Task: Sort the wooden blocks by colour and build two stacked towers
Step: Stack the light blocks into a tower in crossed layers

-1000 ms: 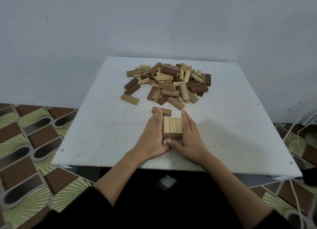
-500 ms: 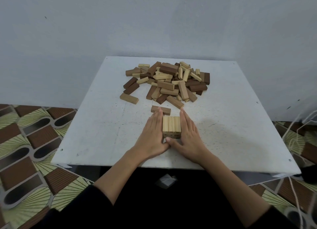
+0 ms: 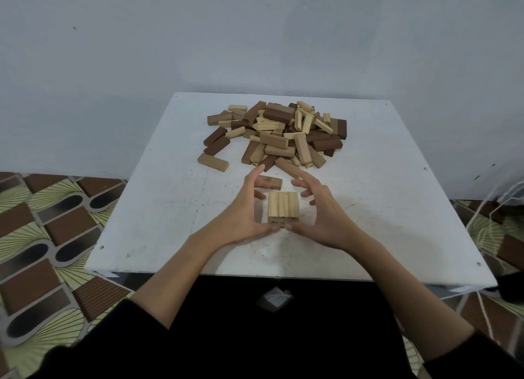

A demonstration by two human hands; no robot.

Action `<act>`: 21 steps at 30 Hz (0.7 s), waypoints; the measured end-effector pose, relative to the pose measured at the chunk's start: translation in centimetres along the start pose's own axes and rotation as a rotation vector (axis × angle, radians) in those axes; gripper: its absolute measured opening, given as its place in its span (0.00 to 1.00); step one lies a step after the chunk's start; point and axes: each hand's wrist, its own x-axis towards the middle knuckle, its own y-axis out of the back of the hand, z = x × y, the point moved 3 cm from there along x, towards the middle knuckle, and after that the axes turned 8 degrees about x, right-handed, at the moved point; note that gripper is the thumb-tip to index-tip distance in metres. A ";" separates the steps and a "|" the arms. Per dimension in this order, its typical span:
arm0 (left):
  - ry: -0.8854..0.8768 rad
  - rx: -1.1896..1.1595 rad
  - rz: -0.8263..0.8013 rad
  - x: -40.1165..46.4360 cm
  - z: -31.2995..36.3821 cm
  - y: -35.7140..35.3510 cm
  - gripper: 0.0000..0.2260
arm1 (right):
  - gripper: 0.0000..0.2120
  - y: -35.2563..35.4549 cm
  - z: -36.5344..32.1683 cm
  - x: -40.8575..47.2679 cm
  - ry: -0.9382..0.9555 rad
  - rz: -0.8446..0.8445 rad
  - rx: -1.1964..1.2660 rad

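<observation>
We are looking down at a pale wall [image 3: 255, 38] filling the upper half of the view, and below it a white tabletop [image 3: 382, 180] is standing with its far edge against that wall. A patterned floor [image 3: 42, 222] of brown and pale green is showing on both sides of the tabletop.

On the far half of the tabletop a loose pile of wooden blocks [image 3: 279, 136] is lying, with light, mid-brown and dark brown pieces mixed and crossing one another. At the left edge of the pile a single mid-brown block [image 3: 212, 162] is lying flat, just apart from the rest. Nearer to us, between the pile and the hands, one brown block [image 3: 270, 182] is lying flat on its own.

Our two forearms are reaching in from the lower edge, with dark sleeves [image 3: 93, 347] pushed up past the elbows. The left hand [image 3: 246, 211] and the right hand [image 3: 320, 211] are cupping the space on either side of the light stack [image 3: 283, 208], a compact bundle of pale blocks standing near the middle of the tabletop, with four strips side by side on top. Both hands are spread with fingers loosely bent, and they are standing slightly off the sides of the stack; the thumbs are meeting low at its near face, where we cannot tell whether they are touching the wood.
</observation>
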 end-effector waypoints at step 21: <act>-0.003 0.023 -0.021 1.0 1.5 0.4 0.50 | 0.40 -0.2 -0.1 1.5 0.066 -0.053 -0.038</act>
